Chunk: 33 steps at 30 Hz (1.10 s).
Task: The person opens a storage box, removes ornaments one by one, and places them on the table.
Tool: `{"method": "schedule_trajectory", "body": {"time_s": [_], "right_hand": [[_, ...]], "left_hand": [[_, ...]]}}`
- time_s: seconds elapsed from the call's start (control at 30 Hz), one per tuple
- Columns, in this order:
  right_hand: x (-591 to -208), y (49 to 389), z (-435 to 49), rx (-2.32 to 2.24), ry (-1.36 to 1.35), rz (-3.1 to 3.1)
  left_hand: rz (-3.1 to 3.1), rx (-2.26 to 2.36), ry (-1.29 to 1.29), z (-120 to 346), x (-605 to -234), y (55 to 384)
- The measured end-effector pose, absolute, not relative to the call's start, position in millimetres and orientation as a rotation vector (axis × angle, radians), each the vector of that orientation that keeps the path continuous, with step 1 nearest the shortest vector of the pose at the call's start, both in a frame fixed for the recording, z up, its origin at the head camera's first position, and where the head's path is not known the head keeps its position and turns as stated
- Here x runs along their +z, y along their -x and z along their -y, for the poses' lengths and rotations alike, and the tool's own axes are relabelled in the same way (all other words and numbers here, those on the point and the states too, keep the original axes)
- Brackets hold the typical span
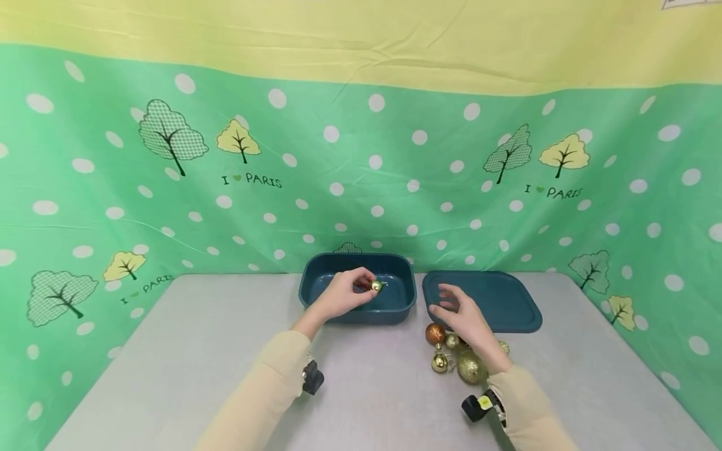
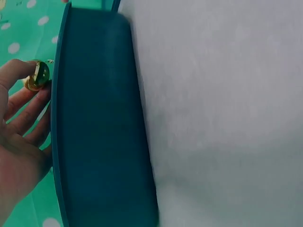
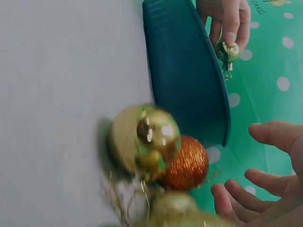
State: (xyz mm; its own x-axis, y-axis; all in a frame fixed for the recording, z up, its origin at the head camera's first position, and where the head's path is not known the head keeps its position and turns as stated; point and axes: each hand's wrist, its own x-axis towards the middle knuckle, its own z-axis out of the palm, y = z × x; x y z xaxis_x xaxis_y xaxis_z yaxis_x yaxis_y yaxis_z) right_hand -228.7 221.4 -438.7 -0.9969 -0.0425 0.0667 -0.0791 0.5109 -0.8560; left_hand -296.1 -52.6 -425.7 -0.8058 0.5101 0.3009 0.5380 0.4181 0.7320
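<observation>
Over the dark teal bin (image 1: 361,317), my left hand (image 1: 346,293) pinches a small shiny gold Christmas ball (image 1: 376,286) between thumb and fingers. In the left wrist view this gold ball (image 2: 39,75) shows beyond the bin's rim. My right hand (image 1: 465,316) hangs with fingers apart over the near left part of the flat teal lid (image 1: 496,300), holding nothing. Just below it lie several ornaments: an orange ball (image 1: 435,333), a shiny gold ball (image 1: 439,362) and a larger glittery gold ball (image 1: 470,367). Part of the cluster is hidden by the right hand and wrist.
The bin and lid sit side by side at the back of a pale grey table (image 1: 225,376). Behind and beside them hangs a green dotted cloth (image 1: 350,156) with printed trees. A black wrist camera (image 1: 478,407) is strapped on the right wrist, close to the ornaments.
</observation>
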Motion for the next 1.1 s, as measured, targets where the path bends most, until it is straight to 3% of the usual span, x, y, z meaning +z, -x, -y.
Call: {"method": "schedule_trajectory", "body": {"time_s": [0.4, 0.73, 1.1], "right_hand": [[-432, 205, -269, 1.356, -0.260, 2.658], [-441, 202, -329, 1.247, -0.169, 2.711], [-449, 182, -361, 1.178, -0.136, 2.767]], "left_hand": [[2.570, -1.397, 1.120, 21, -426, 282], [2.543, -1.422, 1.186, 0, -430, 275], [2.472, -1.426, 1.283, -26, -423, 262]]}}
